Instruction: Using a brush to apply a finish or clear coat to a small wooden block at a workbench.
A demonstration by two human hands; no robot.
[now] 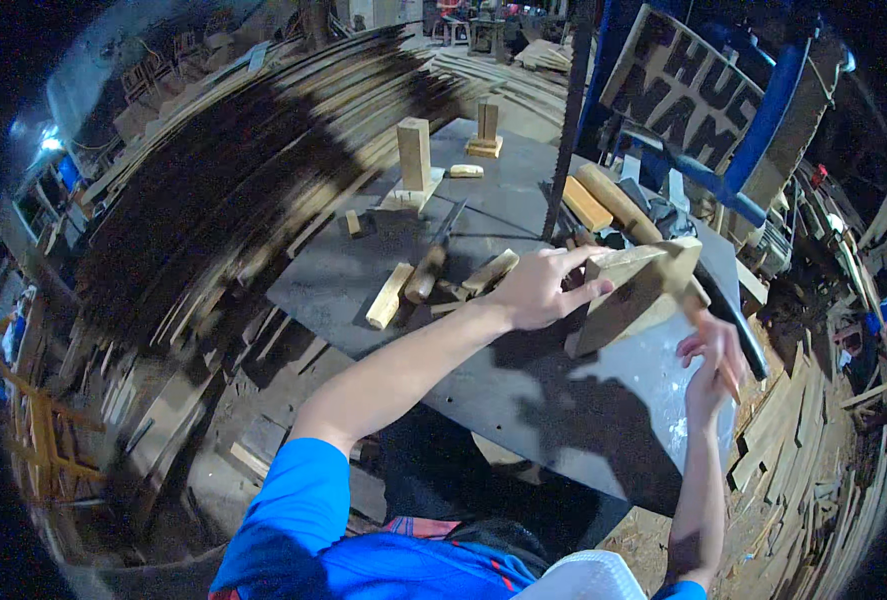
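My left hand (pixel 543 288) reaches across the grey metal table (pixel 523 390) and grips the left edge of a pale wooden block (pixel 635 298), fingers on top and thumb on its near side. The block stands tilted, and its shadow falls on the table. To its right, my right hand (pixel 713 362) is closed around a slim orange-brown stick (pixel 729 382) that looks like a pencil. A blurred strip of wood (pixel 697 294) lies between this hand and the block; I cannot tell whether the hand holds it.
A toothed saw blade (pixel 566 120) rises vertically beyond the block, beside a blue machine frame (pixel 763 150). A wooden-handled chisel (pixel 427 272), an offcut (pixel 390 296) and upright blocks (pixel 414 155) stand or lie at left. Long boards (pixel 233 170) are stacked left of the table; scrap wood (pixel 793 430) lies right.
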